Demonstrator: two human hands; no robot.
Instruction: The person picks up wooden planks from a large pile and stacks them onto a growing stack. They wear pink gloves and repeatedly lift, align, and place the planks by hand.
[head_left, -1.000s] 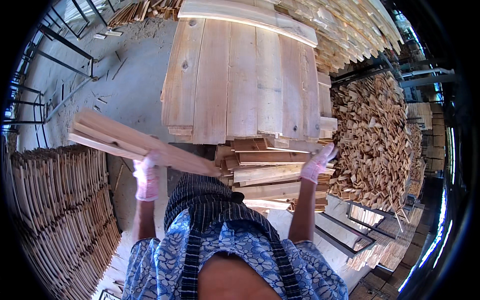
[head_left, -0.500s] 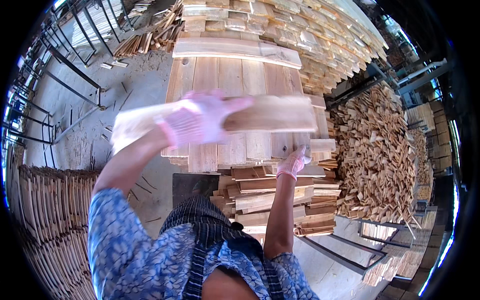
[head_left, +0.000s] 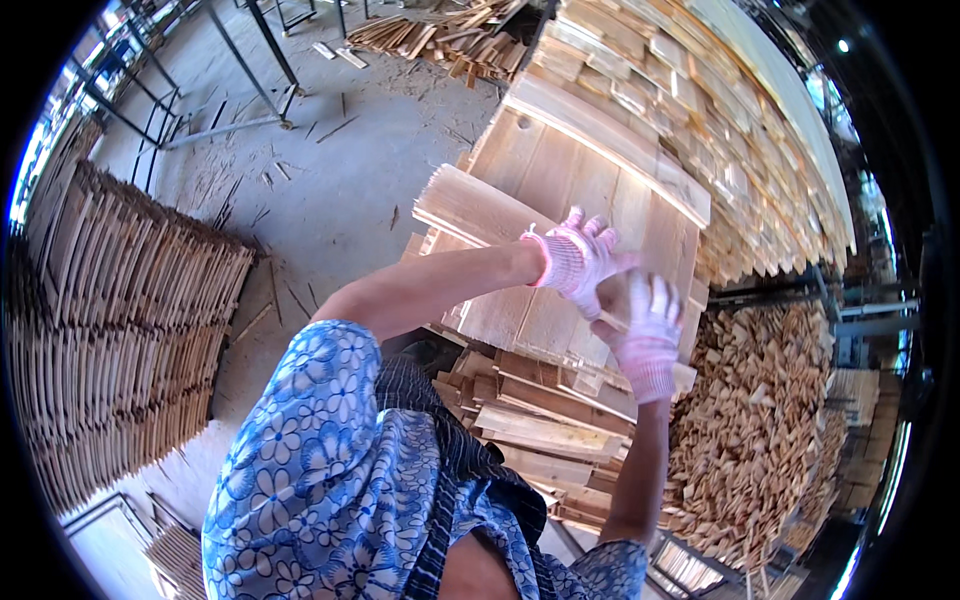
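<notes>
Your L hand (head_left: 584, 262) is spread on the plank (head_left: 472, 208); R hand (head_left: 650, 330) wide near its 4 o'clock end, contact unclear; press evenly.

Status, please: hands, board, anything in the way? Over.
Left hand: spread over a board. Right hand: open, close by. Another plank lies across the stack beyond.

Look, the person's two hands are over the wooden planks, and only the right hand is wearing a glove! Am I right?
Not quite: the left hand is wearing a glove too, like the right hand, as the head view shows. Both are over the wooden planks.
</notes>
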